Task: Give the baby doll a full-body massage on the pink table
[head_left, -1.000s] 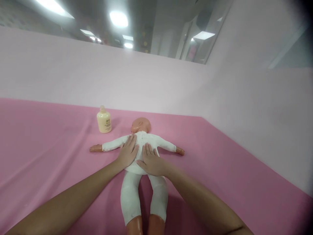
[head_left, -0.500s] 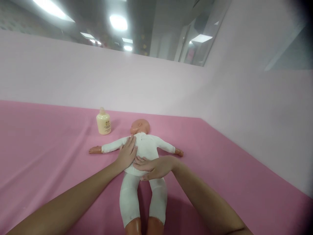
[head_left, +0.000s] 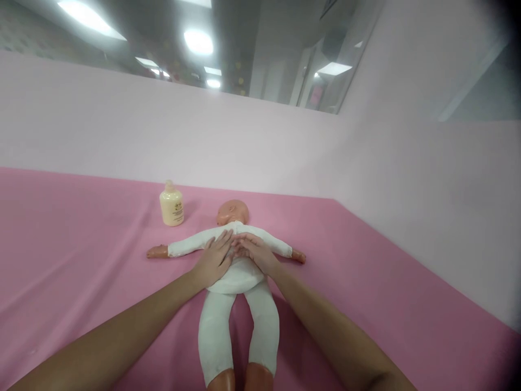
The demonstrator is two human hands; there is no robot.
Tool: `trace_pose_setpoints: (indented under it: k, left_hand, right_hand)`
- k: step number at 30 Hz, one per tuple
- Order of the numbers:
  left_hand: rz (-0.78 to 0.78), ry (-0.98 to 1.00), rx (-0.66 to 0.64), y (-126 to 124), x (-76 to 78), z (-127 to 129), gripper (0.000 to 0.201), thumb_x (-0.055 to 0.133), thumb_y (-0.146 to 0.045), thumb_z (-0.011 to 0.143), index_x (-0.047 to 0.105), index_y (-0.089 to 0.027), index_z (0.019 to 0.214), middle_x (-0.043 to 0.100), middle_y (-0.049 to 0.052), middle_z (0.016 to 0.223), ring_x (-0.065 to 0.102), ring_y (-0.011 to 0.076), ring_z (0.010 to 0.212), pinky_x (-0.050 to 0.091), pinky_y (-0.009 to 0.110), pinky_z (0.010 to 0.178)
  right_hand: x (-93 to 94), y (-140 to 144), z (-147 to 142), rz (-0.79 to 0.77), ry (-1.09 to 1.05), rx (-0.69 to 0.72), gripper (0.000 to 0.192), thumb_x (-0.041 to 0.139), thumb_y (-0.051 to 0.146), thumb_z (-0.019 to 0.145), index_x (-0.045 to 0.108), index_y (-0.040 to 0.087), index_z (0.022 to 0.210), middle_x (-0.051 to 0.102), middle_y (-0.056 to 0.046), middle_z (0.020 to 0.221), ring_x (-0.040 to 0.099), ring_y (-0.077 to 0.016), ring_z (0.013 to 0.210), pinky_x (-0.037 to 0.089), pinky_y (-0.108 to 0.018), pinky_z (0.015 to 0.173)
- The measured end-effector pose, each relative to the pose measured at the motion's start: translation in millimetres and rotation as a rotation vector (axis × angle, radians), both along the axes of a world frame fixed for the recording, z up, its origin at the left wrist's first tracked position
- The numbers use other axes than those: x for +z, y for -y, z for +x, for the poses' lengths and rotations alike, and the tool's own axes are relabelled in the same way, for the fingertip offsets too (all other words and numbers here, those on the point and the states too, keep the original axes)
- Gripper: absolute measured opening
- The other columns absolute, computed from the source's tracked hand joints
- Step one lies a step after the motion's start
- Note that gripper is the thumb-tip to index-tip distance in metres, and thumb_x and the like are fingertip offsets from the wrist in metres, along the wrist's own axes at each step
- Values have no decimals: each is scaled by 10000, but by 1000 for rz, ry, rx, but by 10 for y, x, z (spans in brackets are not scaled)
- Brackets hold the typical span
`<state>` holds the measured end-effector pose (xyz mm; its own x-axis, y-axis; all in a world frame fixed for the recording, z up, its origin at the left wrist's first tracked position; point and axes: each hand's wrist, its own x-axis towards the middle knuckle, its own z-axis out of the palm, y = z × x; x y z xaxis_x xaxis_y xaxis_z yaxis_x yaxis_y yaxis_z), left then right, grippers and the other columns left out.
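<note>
A baby doll (head_left: 240, 304) in a white bodysuit lies on its back on the pink sheet (head_left: 81, 260), arms spread, head away from me. My left hand (head_left: 215, 258) rests flat on the left side of its chest, fingers apart. My right hand (head_left: 254, 252) lies on the right side of the chest, its fingertips meeting those of the left near the doll's upper chest. Neither hand holds anything.
A small cream lotion bottle (head_left: 171, 204) stands upright to the left of the doll's head. Pale pink walls (head_left: 407, 179) border the sheet at the back and on the right, meeting in a corner.
My right hand slid from the doll's belly, turned across it, then moved up to the chest beside the left hand. The left hand shifted slightly upward.
</note>
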<state>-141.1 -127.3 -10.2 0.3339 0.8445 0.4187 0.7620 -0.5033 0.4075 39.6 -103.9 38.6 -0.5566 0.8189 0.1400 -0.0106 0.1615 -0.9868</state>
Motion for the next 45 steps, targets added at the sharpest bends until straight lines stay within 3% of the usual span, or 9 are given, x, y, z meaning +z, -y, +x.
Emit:
trace_pose_setpoints:
  k: [4,7,11,16,22,28,35,40,45]
  left_hand:
    - [18,-1,-99,19,55,-11,512,330,-301,962,355,-212,1466,390,72,1525,276,239,1448,180,520,1190]
    - [24,10,-152,27,83,-23,482,309,-280,965,415,-225,1432,457,61,1481,370,219,1400,185,506,1199]
    - [49,36,-217,23,94,-46,459,305,-266,965,476,-243,1391,510,46,1437,426,203,1360,195,485,1209]
    - [79,63,-257,8,55,-83,450,314,-289,976,481,-214,1388,520,69,1427,432,205,1359,201,478,1213]
    - [60,135,-220,-31,-38,-108,455,297,-300,991,437,-226,1417,494,63,1452,391,203,1391,237,484,1197]
    - [28,230,-56,-98,-149,-96,521,319,-398,991,338,-211,1476,332,73,1555,264,227,1455,236,470,1200]
    - [7,252,49,-151,-265,-82,573,289,-430,996,238,-193,1515,214,98,1598,178,243,1479,214,492,1198]
    - [14,274,50,-162,-289,-90,583,292,-437,997,186,-224,1529,184,90,1607,172,246,1480,206,504,1197]
    - [27,292,34,-155,-276,-86,571,235,-445,1006,221,-199,1521,233,101,1592,189,239,1477,207,493,1200]
  right_hand:
    - [-133,19,-74,576,277,-135,290,472,192,876,626,222,1120,589,-81,1161,540,-202,1140,417,-441,1051]
    - [-137,23,-59,735,456,-139,373,494,206,883,574,234,1246,466,-99,1397,383,-232,1344,286,-487,1150]
    - [-142,-16,-29,726,609,-98,437,428,341,959,476,245,1382,337,-61,1545,181,-242,1473,193,-486,1195]
    - [-159,-33,-24,711,675,-69,527,350,446,987,375,223,1464,261,-57,1586,131,-258,1492,173,-486,1200]
    - [-227,-62,-16,580,822,-359,583,226,455,998,239,190,1518,198,-71,1603,147,-261,1490,161,-489,1195]
    - [-154,64,-84,516,1005,-418,681,288,437,983,174,24,1512,179,-203,1583,153,-320,1482,175,-485,1185]
    - [-7,350,-223,461,1152,-338,703,323,387,976,183,-89,1474,117,-288,1559,123,-375,1473,197,-525,1175]
    - [23,542,-279,555,1162,-209,714,324,412,974,179,-65,1484,110,-270,1562,84,-378,1478,146,-599,1167]
    - [67,591,-256,665,1040,-20,784,352,505,955,199,-53,1485,122,-269,1563,60,-357,1485,121,-573,1185]
